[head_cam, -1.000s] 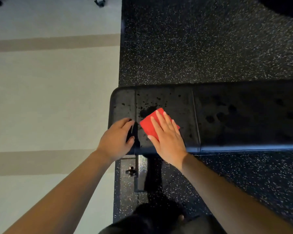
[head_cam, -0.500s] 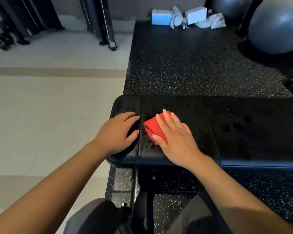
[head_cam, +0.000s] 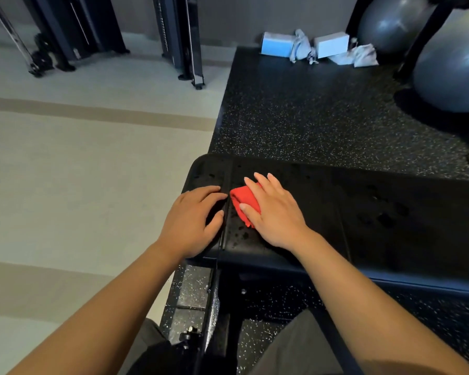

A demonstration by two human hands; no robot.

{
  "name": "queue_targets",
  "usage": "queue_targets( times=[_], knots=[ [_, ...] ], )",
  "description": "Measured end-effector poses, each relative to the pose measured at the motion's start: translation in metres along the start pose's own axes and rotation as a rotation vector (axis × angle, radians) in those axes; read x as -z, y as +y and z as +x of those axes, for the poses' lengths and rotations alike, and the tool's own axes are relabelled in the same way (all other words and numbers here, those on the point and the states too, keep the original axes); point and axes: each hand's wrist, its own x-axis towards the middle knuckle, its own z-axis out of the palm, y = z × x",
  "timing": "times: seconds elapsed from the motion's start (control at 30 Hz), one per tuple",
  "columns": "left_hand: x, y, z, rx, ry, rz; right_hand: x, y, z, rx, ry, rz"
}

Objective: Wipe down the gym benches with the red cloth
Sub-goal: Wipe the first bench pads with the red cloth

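Black bench [head_cam: 336,212] pad runs off to the right, with its short end section at the left. Red cloth [head_cam: 243,203] is bunched on the bench top, just right of the seam between the end section and the main pad. Right hand [head_cam: 275,212] lies flat on the cloth, fingers straight and spread, palm pressing down; only the cloth's left part shows past the thumb. Left hand [head_cam: 192,220] rests on the bench's end section, fingers loose and lightly bent, nothing in its grasp, fingertips at the seam just beside the cloth. Dark specks on the bench pad look like wet droplets, though it's hard to be sure in this light. Beyond the bench is speckled rubber mat [head_cam: 309,117], with two grey exercise balls [head_cam: 452,74] at its far right. Pale floor [head_cam: 79,171] lies left of the bench.
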Motion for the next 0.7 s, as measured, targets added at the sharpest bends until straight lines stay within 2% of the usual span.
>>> queue_targets(
  times=[0.17, 0.27, 0.4, 0.5, 0.57, 0.7],
  knots=[
    [0.006, 0.001, 0.003, -0.028, -0.017, 0.032, 0.006, -0.011, -0.020, -0.044, -0.052, 0.088],
    [0.009, 0.008, 0.011, 0.025, 0.015, -0.037, 0.017, 0.010, -0.035, -0.041, 0.017, 0.187],
    [0.006, 0.043, 0.032, 0.004, -0.008, -0.098, 0.026, 0.058, -0.045, -0.158, 0.127, 0.133],
    [-0.011, 0.076, 0.044, -0.033, -0.068, -0.030, 0.022, 0.071, -0.043, -0.168, 0.109, 0.075],
    [-0.027, 0.085, 0.046, 0.034, -0.098, 0.031, 0.017, 0.074, -0.039, -0.163, 0.072, 0.044],
    [-0.038, 0.077, 0.054, 0.049, -0.054, 0.058, 0.011, 0.077, -0.034, -0.188, 0.026, -0.004]
  ],
)
